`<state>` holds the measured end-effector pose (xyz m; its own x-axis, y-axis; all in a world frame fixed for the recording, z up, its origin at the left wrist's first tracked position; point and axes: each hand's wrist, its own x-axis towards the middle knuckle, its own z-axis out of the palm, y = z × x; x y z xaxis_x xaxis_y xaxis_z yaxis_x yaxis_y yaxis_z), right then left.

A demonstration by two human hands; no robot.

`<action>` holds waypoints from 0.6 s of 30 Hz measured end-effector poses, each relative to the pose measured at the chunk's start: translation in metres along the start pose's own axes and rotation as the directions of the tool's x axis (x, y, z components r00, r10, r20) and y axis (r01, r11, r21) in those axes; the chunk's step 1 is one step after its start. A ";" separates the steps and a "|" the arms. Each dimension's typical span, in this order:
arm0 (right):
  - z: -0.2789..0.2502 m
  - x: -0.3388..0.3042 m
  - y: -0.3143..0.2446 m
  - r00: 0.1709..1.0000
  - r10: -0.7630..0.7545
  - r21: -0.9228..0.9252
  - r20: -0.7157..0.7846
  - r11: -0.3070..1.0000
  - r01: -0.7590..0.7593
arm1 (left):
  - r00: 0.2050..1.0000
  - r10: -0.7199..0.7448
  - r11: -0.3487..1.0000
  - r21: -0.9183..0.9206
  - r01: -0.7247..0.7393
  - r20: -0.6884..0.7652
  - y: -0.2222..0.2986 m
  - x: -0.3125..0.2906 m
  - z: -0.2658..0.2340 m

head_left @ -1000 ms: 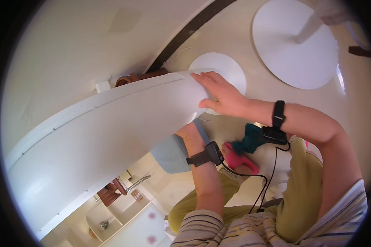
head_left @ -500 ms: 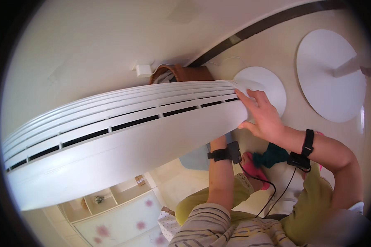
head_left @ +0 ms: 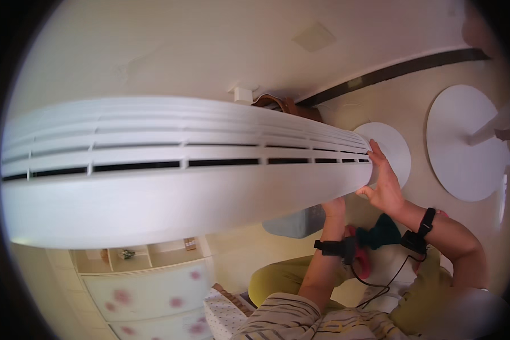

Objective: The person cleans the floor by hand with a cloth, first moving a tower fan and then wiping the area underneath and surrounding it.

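Note:
A tall white tower fan [head_left: 221, 195] with slotted vents stretches across the head view, its upper end large at the left. Its round white base [head_left: 399, 150] rests on the floor beyond my hands. Against the lower end of the column, my right hand [head_left: 386, 187] lies with its thumb and fingers curved around the side. My left hand [head_left: 335, 207] reaches up to the underside of the column, a little left of the right one. The fan hides the left fingers, so their hold does not show.
Another round white base with a post [head_left: 464, 141] stands at the right. Behind the fan are a brown basket [head_left: 306, 111] and a white plug [head_left: 243, 95] on the wall. A blue-grey bin [head_left: 294, 221] sits below the column, and a flowered cabinet [head_left: 153, 292] stands lower left.
The fan lies more level across the picture, and its lower end and both hands appear further right and lower. The whole view has shifted too. The right hand keeps its contact with the column.

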<state>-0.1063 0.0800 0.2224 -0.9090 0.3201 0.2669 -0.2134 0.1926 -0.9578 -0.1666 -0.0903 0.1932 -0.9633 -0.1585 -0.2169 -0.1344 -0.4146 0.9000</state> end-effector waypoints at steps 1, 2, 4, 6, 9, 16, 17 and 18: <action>-0.001 0.003 -0.003 1.000 0.011 0.000 0.004 1.000 -0.011 | 0.999 0.023 1.000 -0.018 -0.023 -0.042 0.004 -0.005 0.010; -0.001 0.006 -0.005 1.000 0.019 -0.003 0.006 1.000 -0.019 | 0.996 0.046 0.998 -0.044 -0.049 -0.080 0.011 -0.008 0.021; -0.003 0.005 0.004 0.994 0.044 0.006 0.096 0.999 -0.045 | 0.998 0.054 0.998 -0.011 -0.055 -0.038 0.007 -0.009 0.018; -0.013 0.009 0.011 0.966 0.105 0.013 0.237 0.994 -0.112 | 0.997 0.072 0.997 0.025 -0.072 -0.003 0.006 -0.016 0.013; -0.033 0.044 0.010 0.891 0.212 0.135 0.402 0.949 -0.286 | 0.996 0.076 0.993 0.087 -0.079 0.038 0.028 -0.034 0.020; -0.017 0.148 -0.136 0.900 0.260 0.184 0.348 0.923 -0.338 | 0.914 0.273 0.881 0.304 -0.363 0.300 0.111 -0.068 0.049; -0.009 0.149 -0.143 0.891 0.283 0.249 0.356 0.890 -0.382 | 0.888 0.325 0.848 0.317 -0.426 0.324 0.114 -0.068 0.052; -0.001 0.148 -0.148 0.877 0.305 0.318 0.371 0.846 -0.429 | 0.861 0.374 0.807 0.337 -0.485 0.344 0.118 -0.067 0.055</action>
<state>-0.2087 0.0996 0.4039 -0.9952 -0.0043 -0.0977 0.0953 -0.2692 -0.9584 -0.1304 -0.0789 0.3347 -0.9600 0.0170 0.2795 0.2800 0.0436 0.9590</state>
